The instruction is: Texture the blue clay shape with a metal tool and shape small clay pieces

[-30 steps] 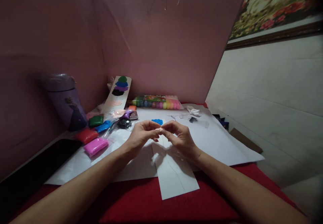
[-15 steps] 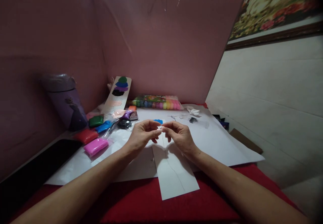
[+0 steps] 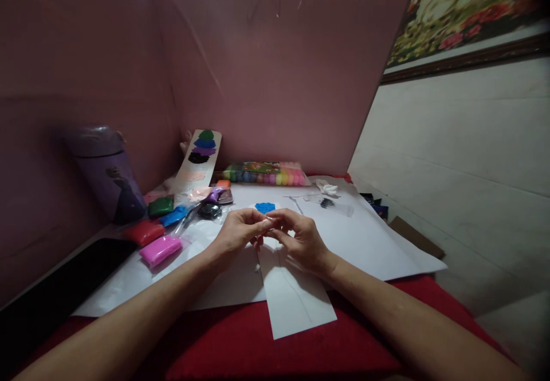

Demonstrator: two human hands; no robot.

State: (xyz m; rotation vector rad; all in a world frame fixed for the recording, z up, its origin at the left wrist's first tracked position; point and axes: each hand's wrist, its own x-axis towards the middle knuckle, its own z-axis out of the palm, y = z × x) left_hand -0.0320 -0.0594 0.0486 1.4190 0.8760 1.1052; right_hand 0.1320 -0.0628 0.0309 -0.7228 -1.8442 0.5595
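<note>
Fingertip to fingertip, my left hand (image 3: 238,232) and my right hand (image 3: 303,239) pinch a small white piece of clay (image 3: 268,220), mostly hidden by the fingers. Beneath them lies a narrow white card (image 3: 296,306) with a thin pencil line running along it. A patch of blue clay (image 3: 265,208) covers the card's far end, just beyond my fingertips. A tiny white bit (image 3: 257,268) sits left of the card, below my left hand.
Bagged clay packets, including a pink packet (image 3: 161,251) and a green packet (image 3: 161,205), lie left. A purple tumbler (image 3: 109,180) stands behind them. At the back are a finished card (image 3: 198,160), a multicoloured clay pack (image 3: 264,173) and a white lump (image 3: 326,187).
My fingers have shifted slightly left and closed further round the white piece, which shows less now. More of the blue patch is visible. The view has moved a little.
</note>
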